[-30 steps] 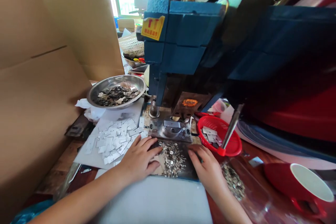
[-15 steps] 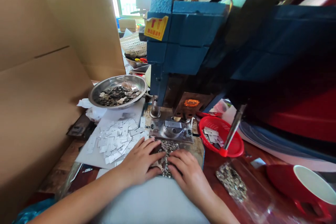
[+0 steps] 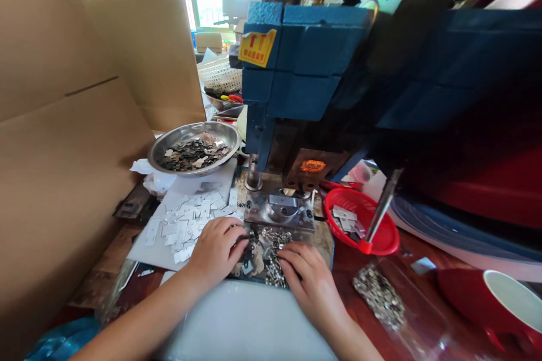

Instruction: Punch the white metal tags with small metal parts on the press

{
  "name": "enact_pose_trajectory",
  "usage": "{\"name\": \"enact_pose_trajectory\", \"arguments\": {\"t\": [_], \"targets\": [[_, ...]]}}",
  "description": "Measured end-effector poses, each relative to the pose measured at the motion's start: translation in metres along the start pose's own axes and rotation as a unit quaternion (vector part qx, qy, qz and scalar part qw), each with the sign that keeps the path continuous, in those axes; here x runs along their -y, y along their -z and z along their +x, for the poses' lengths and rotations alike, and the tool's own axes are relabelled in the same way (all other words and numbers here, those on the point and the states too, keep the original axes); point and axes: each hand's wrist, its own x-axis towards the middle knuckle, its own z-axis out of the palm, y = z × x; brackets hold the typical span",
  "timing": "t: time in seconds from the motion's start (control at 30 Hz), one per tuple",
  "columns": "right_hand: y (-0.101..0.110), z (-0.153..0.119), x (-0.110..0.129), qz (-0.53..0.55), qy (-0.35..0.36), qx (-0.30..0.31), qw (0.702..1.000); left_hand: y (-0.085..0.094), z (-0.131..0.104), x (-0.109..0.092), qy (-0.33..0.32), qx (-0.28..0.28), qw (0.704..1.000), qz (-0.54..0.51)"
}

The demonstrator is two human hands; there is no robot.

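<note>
My left hand [image 3: 218, 248] has its fingers curled together at the left side of a heap of small metal parts [image 3: 271, 242]; whatever its fingertips hold is too small to name. At the heap's right edge lies my right hand [image 3: 307, 271], fingers spread a little and touching the parts. Just behind the heap, a flat metal plate [image 3: 283, 201] rests on the die block [image 3: 258, 211] of a blue press [image 3: 302, 56]. Thin flat metal plates [image 3: 186, 225] are scattered on a white board left of my left hand.
A steel bowl [image 3: 154, 152] of dark scraps stands back left beside a cardboard box [image 3: 139, 39]. On the right are a red basket [image 3: 387, 237] with plates, a bag of small parts [image 3: 381, 296] and a red mug [image 3: 466, 293].
My left hand has moved left, away from my right hand, and its fingers have curled. More of the heap shows between the hands. The whole view has shifted slightly.
</note>
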Motion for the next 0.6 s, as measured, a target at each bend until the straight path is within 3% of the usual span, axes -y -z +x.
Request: {"name": "enact_pose_trajectory", "arguments": {"t": [0.1,0.33,0.6], "targets": [[-0.001,0.000,0.000,0.002,0.002,-0.003,1.000,0.004,0.010,-0.003,0.025,0.014,1.000,-0.001],[0.001,0.002,0.000,0.006,-0.002,-0.007,1.000,0.004,0.033,-0.013,0.010,0.118,0.992,0.044],[0.002,0.003,0.000,0.015,-0.011,-0.015,1.000,-0.002,0.033,-0.014,0.031,0.124,0.991,0.045]]}}
